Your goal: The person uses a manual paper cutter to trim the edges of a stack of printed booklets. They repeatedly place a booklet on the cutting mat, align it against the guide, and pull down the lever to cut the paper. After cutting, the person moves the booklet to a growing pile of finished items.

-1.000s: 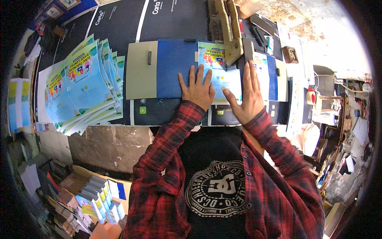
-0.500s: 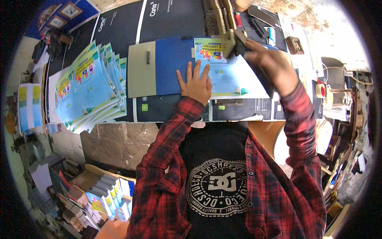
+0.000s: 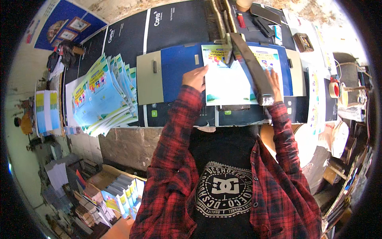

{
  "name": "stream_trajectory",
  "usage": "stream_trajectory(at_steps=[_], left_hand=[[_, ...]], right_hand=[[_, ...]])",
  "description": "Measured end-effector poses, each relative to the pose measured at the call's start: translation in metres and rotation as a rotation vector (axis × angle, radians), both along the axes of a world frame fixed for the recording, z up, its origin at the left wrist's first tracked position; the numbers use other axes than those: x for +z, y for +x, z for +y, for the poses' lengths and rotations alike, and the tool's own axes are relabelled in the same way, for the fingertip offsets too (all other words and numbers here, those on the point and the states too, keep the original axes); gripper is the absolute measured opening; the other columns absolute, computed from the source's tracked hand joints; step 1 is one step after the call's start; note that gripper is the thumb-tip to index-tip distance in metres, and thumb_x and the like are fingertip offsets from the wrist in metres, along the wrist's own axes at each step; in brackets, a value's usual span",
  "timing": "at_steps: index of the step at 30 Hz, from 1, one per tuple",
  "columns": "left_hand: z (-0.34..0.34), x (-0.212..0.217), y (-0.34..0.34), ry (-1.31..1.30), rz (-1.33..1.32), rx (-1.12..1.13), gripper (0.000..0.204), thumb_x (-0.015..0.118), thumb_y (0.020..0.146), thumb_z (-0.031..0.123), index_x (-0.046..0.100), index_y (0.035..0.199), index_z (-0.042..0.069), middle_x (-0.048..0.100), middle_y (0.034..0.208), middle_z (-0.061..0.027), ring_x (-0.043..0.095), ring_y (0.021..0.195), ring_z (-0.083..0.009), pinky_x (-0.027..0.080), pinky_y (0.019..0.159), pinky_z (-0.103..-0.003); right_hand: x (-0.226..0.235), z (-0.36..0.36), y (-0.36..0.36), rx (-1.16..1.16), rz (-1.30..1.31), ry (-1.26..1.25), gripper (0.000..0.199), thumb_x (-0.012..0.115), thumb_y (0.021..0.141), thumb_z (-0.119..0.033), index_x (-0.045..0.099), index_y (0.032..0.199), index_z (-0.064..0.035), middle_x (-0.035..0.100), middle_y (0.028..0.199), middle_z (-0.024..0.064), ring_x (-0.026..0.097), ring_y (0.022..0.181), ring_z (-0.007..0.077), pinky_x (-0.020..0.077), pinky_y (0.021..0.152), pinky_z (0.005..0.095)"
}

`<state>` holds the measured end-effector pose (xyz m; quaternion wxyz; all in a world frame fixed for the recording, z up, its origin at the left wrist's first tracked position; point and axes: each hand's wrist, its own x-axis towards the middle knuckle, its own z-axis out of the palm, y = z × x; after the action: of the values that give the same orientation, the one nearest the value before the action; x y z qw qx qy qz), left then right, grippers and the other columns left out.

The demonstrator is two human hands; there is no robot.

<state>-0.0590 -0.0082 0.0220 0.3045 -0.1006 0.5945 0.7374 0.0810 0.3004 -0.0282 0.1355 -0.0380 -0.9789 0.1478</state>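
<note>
- Left hand (image 3: 195, 79), fingers bent, is resting at the printed sheet's (image 3: 227, 89) left edge; whether it is gripping cannot be told.
- Right hand (image 3: 275, 85) is resting open at the sheet's right side, partly behind a metal lever (image 3: 254, 71).
- The sheet is lying over a blue board (image 3: 173, 81) on the desk (image 3: 175, 26).
- Beyond, a red lighter (image 3: 241, 20) is lying.
</note>
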Motion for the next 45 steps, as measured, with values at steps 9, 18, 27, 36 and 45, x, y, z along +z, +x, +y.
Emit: stream_trajectory(at_steps=[9,18,27,36,45], left_hand=[[-0.119,-0.006,-0.046,-0.129,-0.119,0.147,0.029,0.067,0.094,0.021,0.064,0.113,-0.001,0.071,0.098,-0.0080,0.069,0.079,-0.0148,0.056,0.066,-0.027],[-0.094,0.000,-0.036,-0.171,-0.134,0.178,0.024,0.067,0.094,0.020,0.065,0.108,0.000,0.071,0.094,-0.0073,0.067,0.071,-0.0128,0.055,0.059,-0.026],[-0.081,-0.006,-0.027,-0.549,0.416,0.229,0.043,0.071,0.091,0.022,0.060,0.122,-0.005,0.068,0.112,-0.0164,0.069,0.095,-0.0237,0.057,0.082,-0.037],[0.003,-0.020,0.057,-1.196,1.179,-0.404,0.079,0.053,0.092,0.047,0.029,0.151,0.000,0.026,0.160,-0.0139,0.022,0.148,-0.0341,0.015,0.115,-0.063],[0.005,-0.024,0.058,-1.183,1.196,-0.319,0.077,0.049,0.094,0.053,0.035,0.150,0.001,0.027,0.160,-0.0118,0.024,0.148,-0.0311,0.014,0.116,-0.060]], right_hand=[[0.026,-0.122,-0.035,0.102,-0.111,-0.271,0.099,0.080,0.067,-0.033,0.032,0.150,-0.0043,0.020,0.159,0.0238,0.017,0.147,0.0430,0.0234,0.118,0.0518],[0.035,-0.109,-0.037,0.044,-0.150,-0.164,0.084,0.070,0.082,-0.043,0.035,0.149,-0.0065,0.026,0.159,0.0173,0.024,0.147,0.0379,0.0265,0.116,0.0546],[0.038,-0.095,-0.032,-0.012,-0.147,-0.146,0.083,0.068,0.085,-0.049,0.036,0.150,-0.0083,0.028,0.158,0.0159,0.027,0.146,0.0358,0.0263,0.116,0.0530],[0.027,-0.070,-0.030,0.173,-0.055,-0.285,0.078,0.066,0.079,-0.015,0.034,0.150,-0.0078,0.027,0.159,0.0164,0.026,0.147,0.0335,0.0270,0.116,0.0493],[0.265,-0.078,-0.081,0.324,0.118,0.100,0.044,0.050,0.097,-0.015,0.051,0.140,-0.0173,0.052,0.135,0.0293,0.060,0.117,0.0399,0.0516,0.095,0.0426]])
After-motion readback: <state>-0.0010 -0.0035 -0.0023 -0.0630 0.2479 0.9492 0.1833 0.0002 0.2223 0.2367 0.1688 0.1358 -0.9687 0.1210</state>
